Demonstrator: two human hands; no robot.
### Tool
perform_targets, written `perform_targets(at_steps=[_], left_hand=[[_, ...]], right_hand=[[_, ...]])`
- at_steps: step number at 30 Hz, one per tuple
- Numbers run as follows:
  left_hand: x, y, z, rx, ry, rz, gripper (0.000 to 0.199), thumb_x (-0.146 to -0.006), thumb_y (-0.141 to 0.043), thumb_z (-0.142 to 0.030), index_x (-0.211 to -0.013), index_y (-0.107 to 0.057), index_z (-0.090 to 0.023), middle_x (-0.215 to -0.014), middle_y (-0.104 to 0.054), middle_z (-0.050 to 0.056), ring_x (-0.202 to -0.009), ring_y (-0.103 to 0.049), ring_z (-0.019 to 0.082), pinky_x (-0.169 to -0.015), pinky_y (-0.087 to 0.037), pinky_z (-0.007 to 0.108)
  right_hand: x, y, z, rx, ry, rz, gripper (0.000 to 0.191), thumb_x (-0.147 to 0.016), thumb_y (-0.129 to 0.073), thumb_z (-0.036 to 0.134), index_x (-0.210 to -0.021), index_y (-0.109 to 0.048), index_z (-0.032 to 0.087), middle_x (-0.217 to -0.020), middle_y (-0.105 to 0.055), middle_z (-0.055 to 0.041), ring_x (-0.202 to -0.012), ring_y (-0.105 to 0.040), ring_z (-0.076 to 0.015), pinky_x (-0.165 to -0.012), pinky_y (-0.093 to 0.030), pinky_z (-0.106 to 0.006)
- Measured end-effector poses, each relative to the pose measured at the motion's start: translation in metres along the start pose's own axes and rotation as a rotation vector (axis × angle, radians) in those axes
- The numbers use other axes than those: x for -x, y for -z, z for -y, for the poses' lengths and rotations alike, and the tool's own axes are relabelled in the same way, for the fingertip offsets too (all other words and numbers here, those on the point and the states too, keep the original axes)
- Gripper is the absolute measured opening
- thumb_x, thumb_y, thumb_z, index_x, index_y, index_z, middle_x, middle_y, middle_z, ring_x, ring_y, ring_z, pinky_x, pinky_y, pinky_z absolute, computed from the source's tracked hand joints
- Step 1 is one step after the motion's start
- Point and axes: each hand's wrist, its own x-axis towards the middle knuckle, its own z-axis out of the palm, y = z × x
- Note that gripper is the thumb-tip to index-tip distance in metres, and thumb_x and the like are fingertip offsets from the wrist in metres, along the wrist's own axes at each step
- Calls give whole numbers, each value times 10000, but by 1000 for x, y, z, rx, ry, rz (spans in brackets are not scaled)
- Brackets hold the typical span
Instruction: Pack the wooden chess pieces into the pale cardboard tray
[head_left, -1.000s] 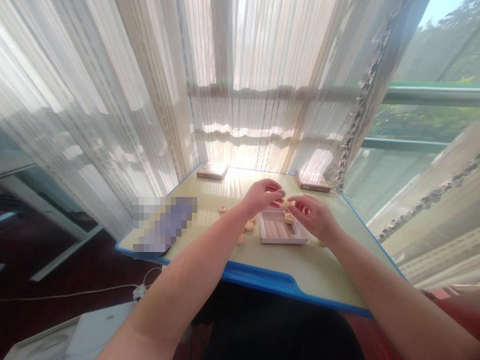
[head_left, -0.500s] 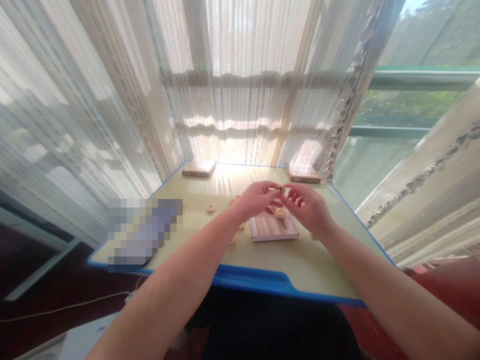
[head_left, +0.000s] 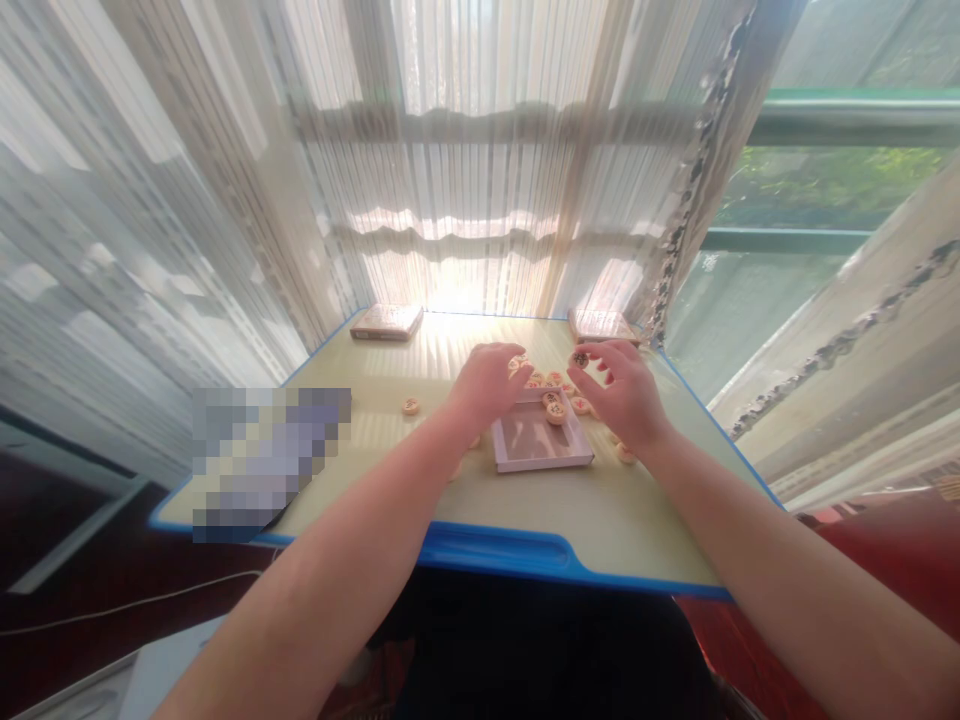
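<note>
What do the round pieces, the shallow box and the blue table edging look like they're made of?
Round pieces: probably wood, perhaps plastic; pale tan and smooth-looking, with dark or red markings.
Shallow box: likely thin cardboard; whitish, with slim, straight walls.
Blue table edging: seemingly moulded plastic; evenly coloured, slightly glossy, with a rounded trough shaped into it.

1. L hand point(head_left: 491, 385): bare, fingers slim, wrist bare too.
2. R hand point(head_left: 619, 390): same, bare thru wrist.
3. L forearm point(head_left: 352, 540) & R forearm point(head_left: 772, 560): uncovered, smooth, wider twd the elbows.
4. Lap point(head_left: 555, 650): blk or v. dark clothing, plain-looking, w/ rounded outline on R side; garment type & fabric details too dark to tell.
</note>
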Motion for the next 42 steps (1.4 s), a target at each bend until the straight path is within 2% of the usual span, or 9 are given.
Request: perform_targets(at_steps=[3,5,9,11,14,21,26,32,42], left_hand=[[-2,-3,8,-103,36,133,347,-860,-484,-370,-1051,-682,-158,-1093,-679,95,-1053,-585,257,-938,-442,369],[-2,-6,9,-120,8,197,322,-873,-448,-348,-956,-709,-179,-990,-702,76,-949,-617,237,-861,-470,344],[-1,-11,7,-130,-92,238,307,-881,-426,-292,-900,-716,-191,-871,-701,59,-859,-619,212,-805,-475,322],[0,-14,6,-115,-111,233,296,-878,-446,-301,-961,-715,-208,-930,-702,58,-918,-609,221,-828,-469,328],[1,-15,6,-93,-124,238,282,-865,-487,-324,-1006,-717,-242,-994,-700,50,-995,-587,236,-863,-460,338],[-1,-17,6,-98,-275,292,255,-864,-512,-334,-894,-751,-250,-944,-703,24,-961,-600,201,-939,-431,318],[-1,-19,5,-103,-292,287,244,-859,-526,-334,-894,-751,-244,-941,-700,24,-964,-603,194,-944,-430,307],[0,-19,7,-93,-308,260,241,-862,-520,-302,-907,-749,-242,-938,-704,27,-942,-608,200,-937,-431,328],[-2,-22,8,-134,-308,266,246,-862,-520,-304,-853,-754,-229,-936,-701,32,-944,-605,194,-946,-427,322]], right_hand=[[-1,-2,-7,-59,-83,129,271,-759,-620,325,-984,-683,188,-953,-626,-61,-705,-545,-151,-644,-466,-305],[0,-4,-9,-74,-110,240,267,-744,-626,309,-972,-699,190,-929,-643,-48,-693,-539,-143,-650,-459,-296],[1,-8,-9,-90,-184,345,317,-729,-638,313,-1017,-692,195,-898,-659,-37,-678,-529,-136,-645,-457,-284],[1,-9,-9,-110,-210,359,354,-728,-642,327,-1055,-674,195,-903,-669,-36,-660,-528,-131,-633,-459,-281],[0,-9,-8,-106,-202,373,326,-732,-642,355,-1013,-688,194,-879,-683,-40,-651,-540,-134,-622,-458,-280],[-1,-6,-7,-133,-247,421,258,-733,-634,397,-868,-730,199,-695,-647,-17,-598,-545,-135,-560,-441,-267],[-1,-7,-8,-111,-206,400,205,-750,-605,343,-832,-738,211,-795,-668,-29,-650,-558,-140,-605,-453,-276],[-2,-5,-6,-15,-208,411,174,-727,-617,293,-814,-739,204,-781,-647,-31,-655,-551,-142,-615,-447,-272],[-1,-4,-5,-23,-122,412,193,-751,-611,302,-855,-752,220,-837,-665,-37,-720,-589,-151,-686,-468,-277]])
